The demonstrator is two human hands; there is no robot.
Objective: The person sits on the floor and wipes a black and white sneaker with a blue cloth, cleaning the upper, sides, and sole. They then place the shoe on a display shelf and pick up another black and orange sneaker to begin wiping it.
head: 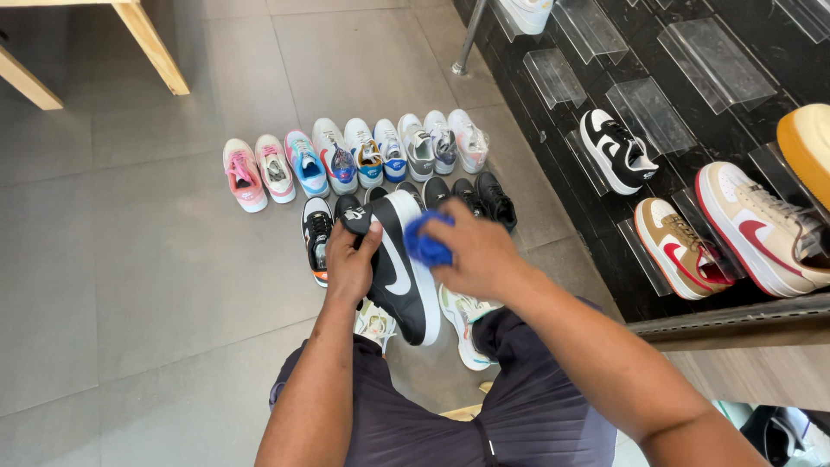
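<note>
— Both hands are working: the left hand [348,264] is gripping the black leather sneaker with a white sole [403,270] above the lap, steadying it.

— And the right hand [474,251] is bunching the small blue cloth [426,242] against the sneaker's side, seemingly wiping.

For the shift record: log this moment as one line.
left hand: holds black sneaker | right hand: presses blue cloth on it | floor: row of sneakers | wall: display shelves

Black sneaker [402,268] in left hand [349,264], blue cloth [427,242] in right hand [474,255]
</note>
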